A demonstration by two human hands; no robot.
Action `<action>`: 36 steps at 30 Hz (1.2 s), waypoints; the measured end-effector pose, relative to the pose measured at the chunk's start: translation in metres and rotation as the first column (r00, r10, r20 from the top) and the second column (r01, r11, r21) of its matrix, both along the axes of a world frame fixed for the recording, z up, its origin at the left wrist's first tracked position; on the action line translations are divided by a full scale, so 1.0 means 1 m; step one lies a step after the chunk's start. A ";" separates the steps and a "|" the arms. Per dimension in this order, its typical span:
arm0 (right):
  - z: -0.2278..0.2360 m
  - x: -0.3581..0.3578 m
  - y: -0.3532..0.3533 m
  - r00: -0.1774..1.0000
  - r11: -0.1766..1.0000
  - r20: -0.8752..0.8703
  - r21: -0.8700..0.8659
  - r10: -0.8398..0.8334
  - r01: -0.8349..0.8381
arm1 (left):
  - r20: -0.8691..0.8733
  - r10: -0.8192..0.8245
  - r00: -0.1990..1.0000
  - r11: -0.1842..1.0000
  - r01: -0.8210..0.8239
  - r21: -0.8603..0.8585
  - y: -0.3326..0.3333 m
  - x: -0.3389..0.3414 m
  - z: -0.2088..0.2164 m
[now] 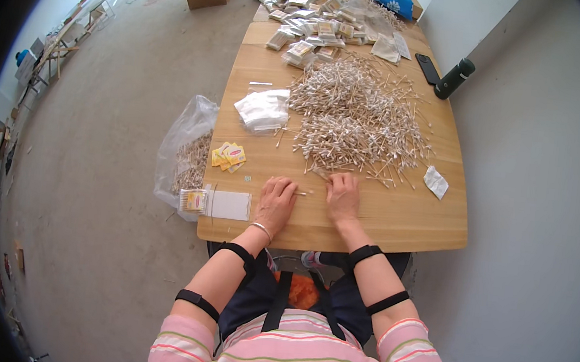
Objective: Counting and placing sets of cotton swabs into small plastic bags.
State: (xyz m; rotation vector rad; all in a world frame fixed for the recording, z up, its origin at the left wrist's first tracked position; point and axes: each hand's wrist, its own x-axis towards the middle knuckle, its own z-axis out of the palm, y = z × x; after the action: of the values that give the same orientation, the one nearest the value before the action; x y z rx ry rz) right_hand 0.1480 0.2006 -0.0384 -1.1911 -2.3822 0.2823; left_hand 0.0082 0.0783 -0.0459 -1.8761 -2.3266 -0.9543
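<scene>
A big heap of cotton swabs (361, 111) with white tips and pale sticks covers the middle of the wooden table. My left hand (277, 199) rests on the tabletop near the front edge, its fingers curled in; a swab end (302, 193) sticks out beside its thumb. To its right, my right hand (343, 195) lies at the near fringe of the heap. Its fingers are bent and drawn together over swab ends by the fingertips; how many they hold is hidden. Left of my left hand lie a white card (231, 205) and a clear packet of swabs (193, 201) with a yellow label.
Yellow cards (229, 155) and flat clear bags (263, 110) lie on the left. Many filled packets (313, 24) are piled at the far end. A phone (427, 69), dark bottle (455, 79) and crumpled tissue (435, 182) are on the right. A plastic sack (187, 149) hangs beside the table.
</scene>
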 end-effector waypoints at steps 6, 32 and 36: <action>0.005 -0.004 -0.034 0.986 0.993 -0.127 0.066 0.109 -0.101 | 0.133 -0.139 0.981 0.990 0.134 0.046 -0.017 -0.003 0.001; 0.005 -0.019 0.029 0.989 0.985 0.035 0.099 0.140 -0.143 | 0.105 -0.135 0.985 0.985 0.122 0.126 -0.017 0.002 0.011; 0.007 -0.004 0.019 0.961 0.961 -0.063 0.086 0.269 -0.263 | 0.115 -0.126 0.985 0.985 0.111 0.130 -0.017 0.002 0.011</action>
State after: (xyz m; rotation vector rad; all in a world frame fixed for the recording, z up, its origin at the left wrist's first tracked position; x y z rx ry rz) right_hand 0.1445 0.2195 -0.0314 -0.8098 -2.4631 0.3110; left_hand 0.0102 0.0611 -0.0346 -1.9793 -2.1808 -1.2298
